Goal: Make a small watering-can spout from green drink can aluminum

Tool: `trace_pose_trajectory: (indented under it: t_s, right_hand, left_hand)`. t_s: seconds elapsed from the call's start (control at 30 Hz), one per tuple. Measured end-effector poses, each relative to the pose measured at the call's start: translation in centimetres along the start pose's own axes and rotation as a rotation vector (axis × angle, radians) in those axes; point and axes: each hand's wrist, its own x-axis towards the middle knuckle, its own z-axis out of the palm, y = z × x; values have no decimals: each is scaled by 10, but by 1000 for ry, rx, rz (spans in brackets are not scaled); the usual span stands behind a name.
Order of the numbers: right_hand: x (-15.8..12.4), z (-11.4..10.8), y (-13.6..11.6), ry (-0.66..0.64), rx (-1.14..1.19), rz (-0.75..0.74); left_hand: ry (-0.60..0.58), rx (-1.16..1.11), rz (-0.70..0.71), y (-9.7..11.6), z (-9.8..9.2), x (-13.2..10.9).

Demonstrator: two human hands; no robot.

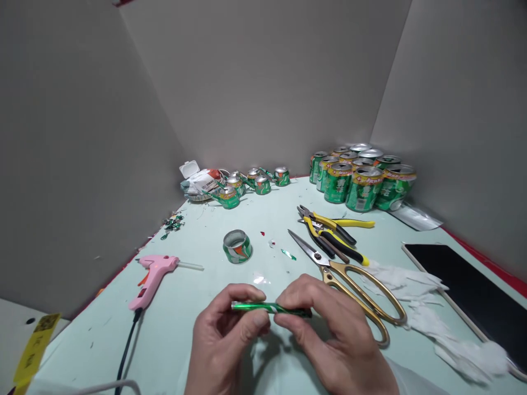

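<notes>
Both hands (220,340) (335,329) partly cover the narrow green strip (249,307) they hold.

Landmark: pink glue gun (155,277). To its left and nearer the viewer, a yellow tag (36,351) is carrying a dark code block and sideways black capitals, N among them; the rest is reading unclear. Beyond the gun, rightward, a red-and-white pack (206,180) is showing letters apparently ending "BAG". Farther right, green cans (364,187) are bearing illegible characters; one is displaying a barcode.
</notes>
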Motion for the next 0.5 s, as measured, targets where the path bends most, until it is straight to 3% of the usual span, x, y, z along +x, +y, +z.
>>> trace_pose_trajectory:
  t_s: [0.27,0.4,0.5]
  right_hand:
    - [-13,5,3,90,-185,-223]
    - [-16,10,4,118,-175,-242]
    - [-15,10,4,86,-133,-236]
  left_hand:
    - [89,-218,1,0,6,-10]
    - [58,-272,-13,1,8,-13]
    - [65,-239,70,0,9,-13]
